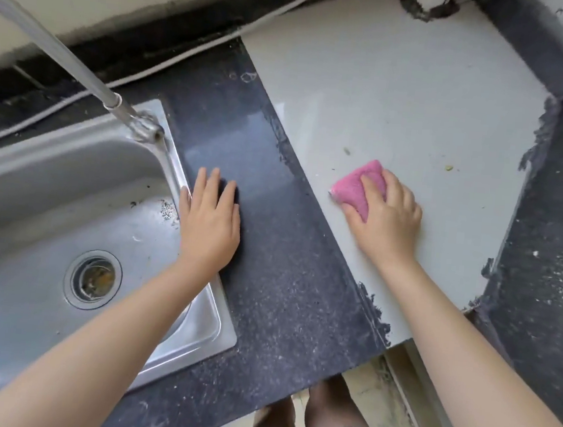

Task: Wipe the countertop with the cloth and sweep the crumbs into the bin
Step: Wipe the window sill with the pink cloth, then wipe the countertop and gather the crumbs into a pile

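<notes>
From the head camera, looking down, the right hand (387, 220) lies palm-down on a folded pink fuzzy cloth (358, 186), fingers spread over its near half and pressing it flat rather than clenched around it. The cloth sits on the pale grey smooth slab of countertop (404, 98), close to the slab's left edge where it meets the dark speckled stone countertop (277, 281). Beyond the cloth, on the pale slab, lie two small greenish crumbs (448, 167), one well to the left of the other; both are apart from the cloth.

The left hand (210, 220) rests flat and open on the dark stone, holding nothing, its outer edge just beside the rim of the stainless steel sink (36, 172). Its little finger may be touching the rim, though the angle makes that hard to settle. A metal tap spout (81, 66) reaches from the upper left over the sink's back corner, and a round drain strainer (93, 279) sits in the basin floor.

To the far right, another dark speckled surface (551, 256) carries scattered white specks. A white cable (192, 56) runs along the back wall.
</notes>
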A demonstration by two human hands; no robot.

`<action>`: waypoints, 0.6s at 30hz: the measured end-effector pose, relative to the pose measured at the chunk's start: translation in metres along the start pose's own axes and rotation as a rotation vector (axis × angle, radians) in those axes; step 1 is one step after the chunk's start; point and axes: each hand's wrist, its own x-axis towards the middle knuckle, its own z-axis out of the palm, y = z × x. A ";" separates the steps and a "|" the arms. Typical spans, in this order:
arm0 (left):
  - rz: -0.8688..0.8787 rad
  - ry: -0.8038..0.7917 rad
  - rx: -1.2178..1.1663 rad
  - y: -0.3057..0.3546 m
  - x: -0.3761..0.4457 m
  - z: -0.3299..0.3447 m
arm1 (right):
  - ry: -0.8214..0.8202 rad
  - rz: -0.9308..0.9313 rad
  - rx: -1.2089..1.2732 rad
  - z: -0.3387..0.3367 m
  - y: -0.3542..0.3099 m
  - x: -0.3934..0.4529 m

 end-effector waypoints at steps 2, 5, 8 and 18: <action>-0.122 -0.062 -0.031 -0.002 -0.005 -0.001 | 0.085 -0.002 0.088 0.005 0.005 -0.002; -0.184 -0.067 -0.083 -0.003 -0.007 0.001 | 0.141 0.002 0.204 0.002 0.001 -0.003; -0.138 -0.012 -0.101 -0.005 -0.008 0.004 | 0.195 -0.037 0.251 -0.001 -0.013 -0.016; -0.119 -0.011 -0.107 -0.003 -0.007 0.004 | 0.115 -0.565 0.130 0.026 -0.073 -0.073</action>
